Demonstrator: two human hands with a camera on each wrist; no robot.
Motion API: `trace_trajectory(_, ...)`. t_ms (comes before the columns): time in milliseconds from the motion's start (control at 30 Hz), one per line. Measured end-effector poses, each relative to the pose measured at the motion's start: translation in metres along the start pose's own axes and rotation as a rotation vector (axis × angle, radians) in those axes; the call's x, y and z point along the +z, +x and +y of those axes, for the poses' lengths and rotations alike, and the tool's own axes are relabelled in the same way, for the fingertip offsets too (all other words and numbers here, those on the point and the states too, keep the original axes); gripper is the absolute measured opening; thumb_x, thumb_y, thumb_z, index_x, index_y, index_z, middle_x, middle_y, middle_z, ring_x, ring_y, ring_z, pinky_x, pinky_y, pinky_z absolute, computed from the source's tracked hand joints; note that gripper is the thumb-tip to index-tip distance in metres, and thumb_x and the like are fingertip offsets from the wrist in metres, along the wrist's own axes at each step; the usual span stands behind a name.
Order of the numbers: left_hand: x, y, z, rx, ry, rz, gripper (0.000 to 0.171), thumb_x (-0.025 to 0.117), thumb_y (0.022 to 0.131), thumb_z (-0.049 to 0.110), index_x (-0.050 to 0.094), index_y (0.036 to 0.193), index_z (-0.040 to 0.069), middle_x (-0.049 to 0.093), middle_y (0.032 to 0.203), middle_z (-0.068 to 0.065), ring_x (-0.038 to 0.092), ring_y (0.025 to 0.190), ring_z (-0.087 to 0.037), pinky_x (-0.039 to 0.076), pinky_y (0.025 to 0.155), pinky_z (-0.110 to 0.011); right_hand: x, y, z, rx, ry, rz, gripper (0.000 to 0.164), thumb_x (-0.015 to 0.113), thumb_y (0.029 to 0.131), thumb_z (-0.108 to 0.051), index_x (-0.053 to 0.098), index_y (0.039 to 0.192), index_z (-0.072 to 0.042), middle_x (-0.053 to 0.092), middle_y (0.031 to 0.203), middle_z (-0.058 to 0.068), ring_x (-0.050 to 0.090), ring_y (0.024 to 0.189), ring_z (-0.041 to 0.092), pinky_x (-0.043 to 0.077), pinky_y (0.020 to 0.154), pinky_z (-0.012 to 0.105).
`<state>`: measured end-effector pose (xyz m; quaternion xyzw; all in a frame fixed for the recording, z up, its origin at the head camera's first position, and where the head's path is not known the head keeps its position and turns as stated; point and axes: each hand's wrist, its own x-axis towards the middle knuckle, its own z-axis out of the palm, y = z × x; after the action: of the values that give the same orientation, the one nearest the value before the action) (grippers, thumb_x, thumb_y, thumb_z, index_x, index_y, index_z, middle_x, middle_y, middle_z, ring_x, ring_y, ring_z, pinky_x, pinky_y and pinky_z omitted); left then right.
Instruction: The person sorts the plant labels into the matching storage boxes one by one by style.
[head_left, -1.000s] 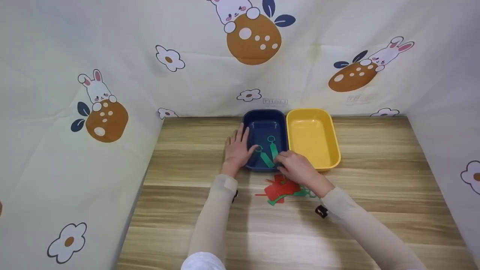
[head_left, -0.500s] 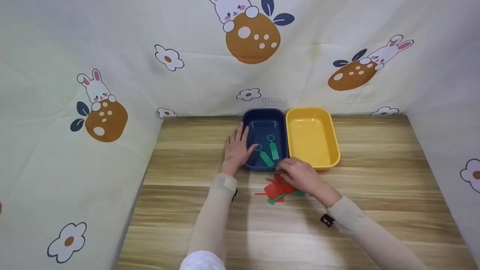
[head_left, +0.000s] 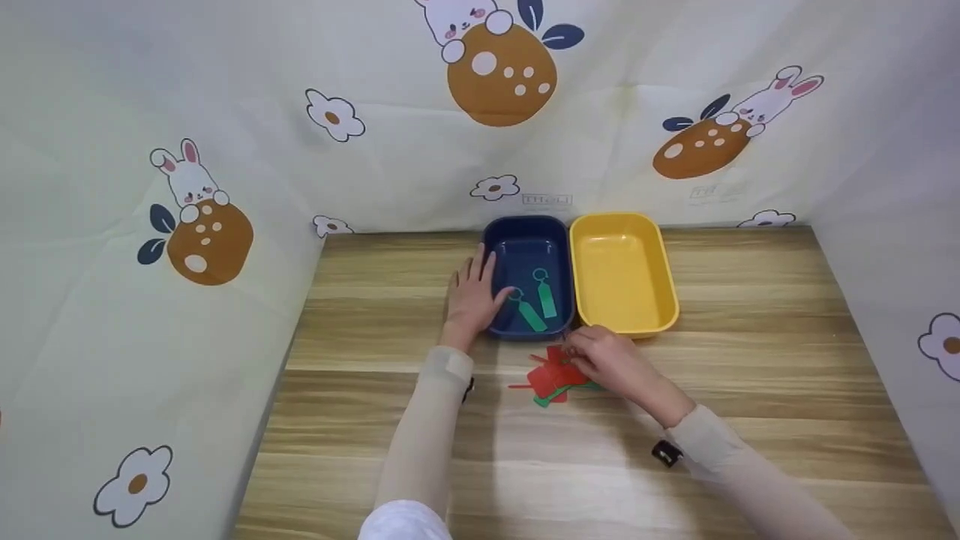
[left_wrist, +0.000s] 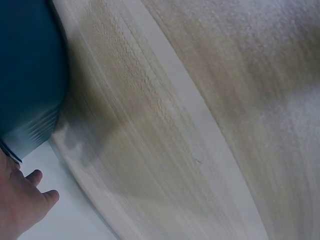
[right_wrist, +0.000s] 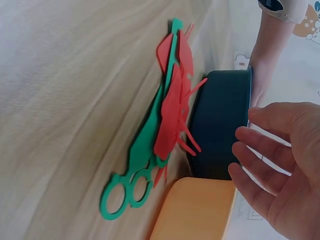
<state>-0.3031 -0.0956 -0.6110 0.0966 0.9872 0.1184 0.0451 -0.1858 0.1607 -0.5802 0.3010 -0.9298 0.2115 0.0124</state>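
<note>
Drawing back from the dark-blue rectangular plastic bin [head_left: 525, 251] in the head view, the person's right hand [head_left: 616, 365] is now hovering above the heap of flat red and green plastic tags [head_left: 550, 380] on the wood-grain table [head_left: 390, 319], while the left hand [head_left: 472, 301] is resting at the bin's left rim, fingers spread, two flat green ring-ended tags [head_left: 532, 316] lying inside, beside a yellow rectangular plastic bin [head_left: 622, 281]. From the left wrist, its fingers are showing apart. From the right wrist, the right fingers [right_wrist: 262, 167] are hanging apart, slightly bent.
</note>
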Motion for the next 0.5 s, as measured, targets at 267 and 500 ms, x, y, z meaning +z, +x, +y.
trace_trajectory(267, 0.001, 0.0, -0.001, -0.005, 0.025, 0.005, 0.077, 0.042, 0.1, 0.059, 0.014, 0.161, 0.021, 0.002, 0.17, -0.002, 0.021, 0.154, -0.032, 0.023, 0.123, -0.052, 0.004, -0.011, 0.006, -0.014, 0.006, 0.009, 0.029, 0.077, 0.085, -0.01, 0.072, 0.114, -0.011, 0.072, 0.104, 0.002, 0.064, 0.091, 0.017, 0.058, 0.082, 0.035)
trace_trajectory(500, 0.001, 0.0, -0.001, -0.003, 0.051, 0.006, 0.078, 0.039, 0.1, 0.061, 0.014, 0.161, 0.021, 0.002, 0.17, -0.003, 0.022, 0.153, -0.032, 0.024, 0.123, -0.052, 0.01, -0.018, 0.012, -0.001, 0.007, 0.014, 0.018, 0.077, 0.084, -0.008, 0.073, 0.102, -0.012, 0.069, 0.095, 0.0, 0.061, 0.088, 0.017, 0.057, 0.081, 0.036)
